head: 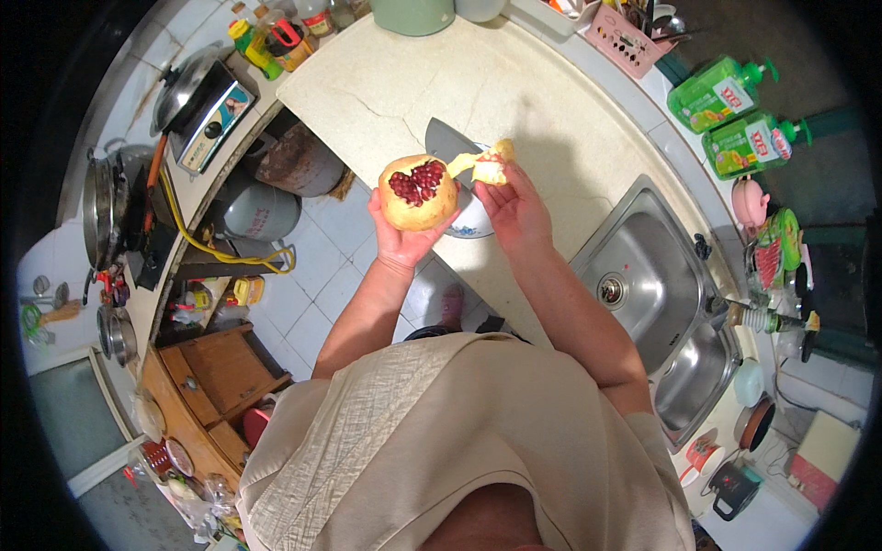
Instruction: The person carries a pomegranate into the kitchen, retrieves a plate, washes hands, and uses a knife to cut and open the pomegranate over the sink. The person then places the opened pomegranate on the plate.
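My left hand (pixel 403 244) cups a yellow pomegranate (pixel 403 219) from below. Part of its rind is gone, and dark red arils (pixel 417 184) show on the upper side. A torn piece of pale rind (pixel 490 171) is pinched in the fingers of my right hand (pixel 517 213), just right of the fruit. A strip of that rind reaches toward the pomegranate; I cannot tell whether it is still joined. Behind both hands lies a wide grey knife blade (pixel 448 140), its handle hidden. Below it shows a white dish with a blue floral pattern (pixel 470 226), partly covered by my hands.
The cream countertop (pixel 372 82) spreads ahead, with a green container (pixel 413 15) at its far edge. A steel double sink (pixel 648 255) is at right, near green pump bottles (pixel 716 93). Leftward stand a cooktop (pixel 215 127), a gas cylinder (pixel 258 206) and a wooden cabinet (pixel 220 375).
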The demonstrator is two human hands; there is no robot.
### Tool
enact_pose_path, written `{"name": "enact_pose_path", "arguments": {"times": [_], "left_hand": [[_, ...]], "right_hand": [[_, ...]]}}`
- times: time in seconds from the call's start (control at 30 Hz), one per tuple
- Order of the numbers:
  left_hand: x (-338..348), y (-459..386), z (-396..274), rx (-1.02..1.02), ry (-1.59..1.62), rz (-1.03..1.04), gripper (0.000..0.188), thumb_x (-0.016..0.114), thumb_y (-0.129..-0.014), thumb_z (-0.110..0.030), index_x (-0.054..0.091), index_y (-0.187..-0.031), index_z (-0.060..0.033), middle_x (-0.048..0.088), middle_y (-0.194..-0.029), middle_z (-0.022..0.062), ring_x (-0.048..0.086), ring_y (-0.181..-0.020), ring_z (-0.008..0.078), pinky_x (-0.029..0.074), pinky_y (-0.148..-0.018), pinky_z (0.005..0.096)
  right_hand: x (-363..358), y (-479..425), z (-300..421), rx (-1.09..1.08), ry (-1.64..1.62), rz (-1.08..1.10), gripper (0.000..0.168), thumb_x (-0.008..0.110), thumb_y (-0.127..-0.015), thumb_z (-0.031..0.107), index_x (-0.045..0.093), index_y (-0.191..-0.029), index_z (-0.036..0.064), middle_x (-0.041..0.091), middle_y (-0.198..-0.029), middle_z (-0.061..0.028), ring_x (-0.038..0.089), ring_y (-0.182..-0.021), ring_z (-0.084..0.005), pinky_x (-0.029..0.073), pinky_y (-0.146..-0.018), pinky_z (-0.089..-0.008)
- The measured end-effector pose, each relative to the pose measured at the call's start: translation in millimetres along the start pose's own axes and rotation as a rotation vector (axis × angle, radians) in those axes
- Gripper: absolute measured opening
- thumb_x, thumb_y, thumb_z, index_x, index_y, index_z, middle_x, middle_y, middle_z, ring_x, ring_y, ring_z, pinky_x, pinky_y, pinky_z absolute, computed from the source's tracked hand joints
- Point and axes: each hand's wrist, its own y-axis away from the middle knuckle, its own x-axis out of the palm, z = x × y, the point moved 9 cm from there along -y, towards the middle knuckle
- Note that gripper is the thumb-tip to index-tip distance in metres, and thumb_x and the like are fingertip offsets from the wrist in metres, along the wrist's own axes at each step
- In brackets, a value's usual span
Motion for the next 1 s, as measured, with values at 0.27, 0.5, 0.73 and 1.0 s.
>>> {"name": "enact_pose_path", "arguments": {"times": [0.27, 0.5, 0.73, 1.0], "left_hand": [[6.6, 4.1, -26.5, 0.113, 0.038, 0.117, 0.087, 0.064, -0.068, -0.061, 0.04, -0.136, -0.0119, 0.043, -0.136, 0.0157, 0.042, -0.125, 0.0356, 0.037, -0.102, 0.0538], [17.5, 12.5, -44.0, 0.057, 0.153, 0.193, 0.09, 0.066, -0.067, -0.063, 0.039, -0.137, -0.0125, 0.033, -0.142, 0.0203, 0.039, -0.127, 0.0365, 0.04, -0.099, 0.0567], [17.6, -5.3, 39.0, -0.116, 0.102, 0.123, 0.081, 0.063, -0.075, -0.057, 0.038, -0.137, -0.0106, 0.028, -0.146, 0.0192, 0.039, -0.126, 0.0395, 0.035, -0.102, 0.0589], [73.5, 14.5, 204.8, -0.491, -0.05, 0.51, 0.058, 0.049, -0.091, -0.044, 0.039, -0.136, -0.0092, 0.035, -0.143, 0.0126, 0.033, -0.131, 0.0283, 0.027, -0.11, 0.0466]], "right_hand": [[-49.3, -0.9, 34.7, -0.155, -0.123, -0.097, 0.027, 0.054, -0.093, 0.02, 0.054, -0.114, 0.003, 0.062, -0.106, -0.0105, 0.062, -0.093, -0.0185, 0.055, -0.082, -0.0308], [-37.5, 14.8, 57.7, -0.135, 0.01, 0.043, 0.024, 0.053, -0.093, 0.021, 0.056, -0.108, 0.002, 0.062, -0.106, -0.0124, 0.063, -0.093, -0.0196, 0.055, -0.08, -0.0303], [-45.0, 28.2, 41.3, -0.215, 0.291, -0.041, 0.017, 0.061, -0.087, 0.017, 0.059, -0.098, 0.004, 0.065, -0.096, -0.008, 0.063, -0.087, -0.0163, 0.055, -0.075, -0.0307], [-99.4, 143.1, 139.1, -0.5, 0.653, -0.142, 0.022, 0.059, -0.091, 0.022, 0.064, -0.103, 0.004, 0.065, -0.083, -0.0011, 0.059, -0.072, -0.0065, 0.049, -0.059, -0.021]]}}
